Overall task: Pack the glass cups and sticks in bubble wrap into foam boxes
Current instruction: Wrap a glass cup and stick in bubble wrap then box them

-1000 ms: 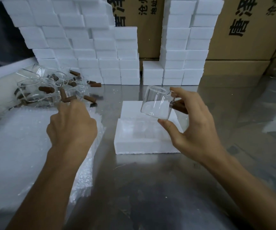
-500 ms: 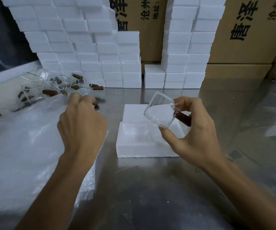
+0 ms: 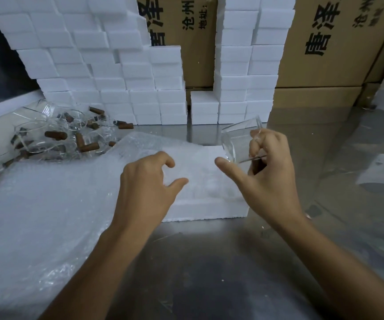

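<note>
My right hand (image 3: 267,179) grips a clear glass cup (image 3: 239,139), tilted on its side above the right end of a white foam box (image 3: 209,209) lying on the metal table. Whether a brown stick is in that hand too, I cannot tell. My left hand (image 3: 149,181) hovers with curled fingers over a bubble wrap sheet (image 3: 140,148) that is drawn across the foam box's left part; a pinch on the sheet is not clear. A pile of glass cups (image 3: 36,132) and brown sticks (image 3: 89,146) lies at the back left.
A thick stack of bubble wrap (image 3: 36,215) covers the table's left side. Stacked white foam boxes (image 3: 117,77) and cardboard cartons (image 3: 336,42) form a wall at the back. The steel table (image 3: 209,273) stretches toward me and to the right.
My left hand has moved right from the cup pile, bringing a bubble wrap sheet over the foam box. My right hand has tipped the cup further and shifted slightly right.
</note>
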`<state>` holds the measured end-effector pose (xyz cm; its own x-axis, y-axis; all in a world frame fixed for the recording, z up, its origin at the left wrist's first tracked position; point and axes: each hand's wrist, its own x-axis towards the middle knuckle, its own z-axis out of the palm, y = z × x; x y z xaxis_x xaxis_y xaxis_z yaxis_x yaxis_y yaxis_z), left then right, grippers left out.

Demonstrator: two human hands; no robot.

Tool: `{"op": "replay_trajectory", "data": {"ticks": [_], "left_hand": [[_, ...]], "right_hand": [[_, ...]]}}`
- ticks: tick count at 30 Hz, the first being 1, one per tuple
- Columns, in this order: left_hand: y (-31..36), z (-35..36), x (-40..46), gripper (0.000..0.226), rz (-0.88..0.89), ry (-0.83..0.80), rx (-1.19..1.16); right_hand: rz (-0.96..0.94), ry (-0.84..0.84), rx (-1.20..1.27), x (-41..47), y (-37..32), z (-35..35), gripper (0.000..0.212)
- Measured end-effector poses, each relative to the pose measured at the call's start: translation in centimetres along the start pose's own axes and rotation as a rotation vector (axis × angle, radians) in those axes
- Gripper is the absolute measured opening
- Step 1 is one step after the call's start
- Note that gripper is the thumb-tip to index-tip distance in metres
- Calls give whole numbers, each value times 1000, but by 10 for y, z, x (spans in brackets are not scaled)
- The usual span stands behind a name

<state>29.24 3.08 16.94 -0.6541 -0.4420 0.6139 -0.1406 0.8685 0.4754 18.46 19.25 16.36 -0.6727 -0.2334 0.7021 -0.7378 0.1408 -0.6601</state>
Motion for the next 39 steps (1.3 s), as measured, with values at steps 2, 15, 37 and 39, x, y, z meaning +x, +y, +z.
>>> {"op": "replay_trajectory", "data": {"ticks": [2, 15, 37, 39], "left_hand": [[-2, 1, 0, 20, -23, -39, 58], [9, -9, 2, 19, -81, 39, 306], [20, -1, -5, 62, 14, -42, 105], [20, 1, -6, 69, 27, -26, 113]], "right_hand": [[84, 37, 62, 1, -2, -1, 40], [652, 68, 422, 15, -8, -8, 36], [981, -614, 1013, 4, -38, -8, 36], [1062, -477, 1047, 5, -35, -7, 36]]}}
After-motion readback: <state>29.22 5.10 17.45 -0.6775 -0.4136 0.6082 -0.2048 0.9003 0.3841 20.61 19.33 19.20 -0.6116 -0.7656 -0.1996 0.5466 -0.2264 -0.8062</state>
